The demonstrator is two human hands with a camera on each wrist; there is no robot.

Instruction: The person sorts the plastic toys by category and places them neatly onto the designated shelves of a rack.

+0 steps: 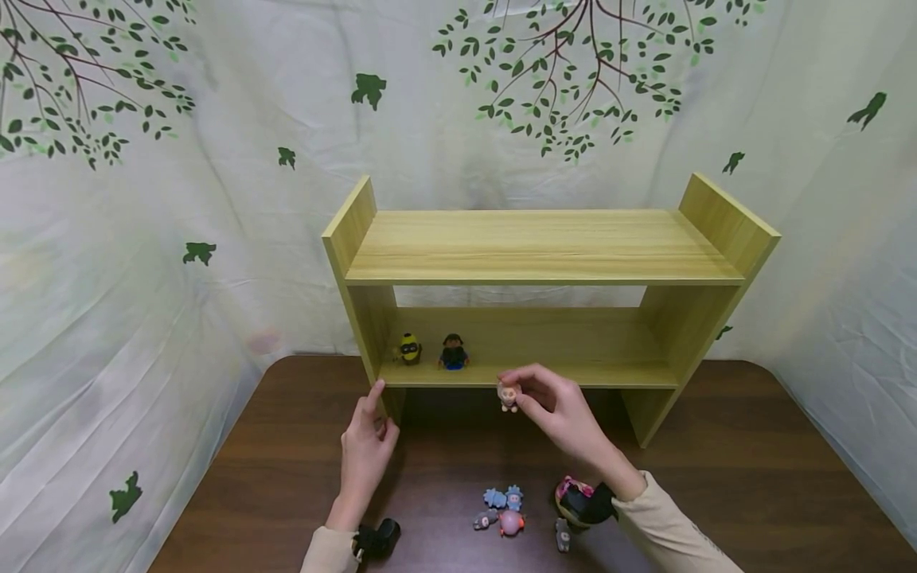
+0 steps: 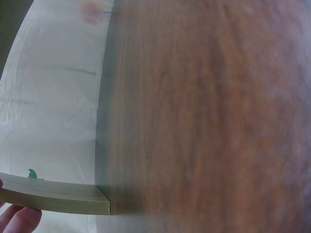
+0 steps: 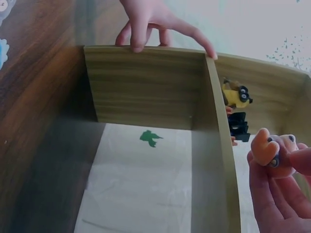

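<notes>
My right hand [image 1: 559,410] pinches a small pale toy figure [image 1: 509,396] between thumb and fingers, just in front of the middle shelf board's edge. In the right wrist view the toy figure [image 3: 273,151] shows peach and white parts with dark spots. My left hand [image 1: 365,454] holds the left side panel of the wooden shelf [image 1: 544,247], its index fingertip at the middle board's front corner. Fingers appear on both sides of that panel [image 2: 58,196] in the left wrist view. On the middle board stand a yellow minion figure [image 1: 409,350] and a dark-haired figure [image 1: 453,352].
Several small blue, grey and pink toys, among them a pink round one [image 1: 511,523], lie on the brown table [image 1: 444,461]. Beside my right wrist are a round dark and pink item [image 1: 571,500] and a grey toy [image 1: 563,535]. A leaf-print curtain [image 1: 236,119] hangs behind.
</notes>
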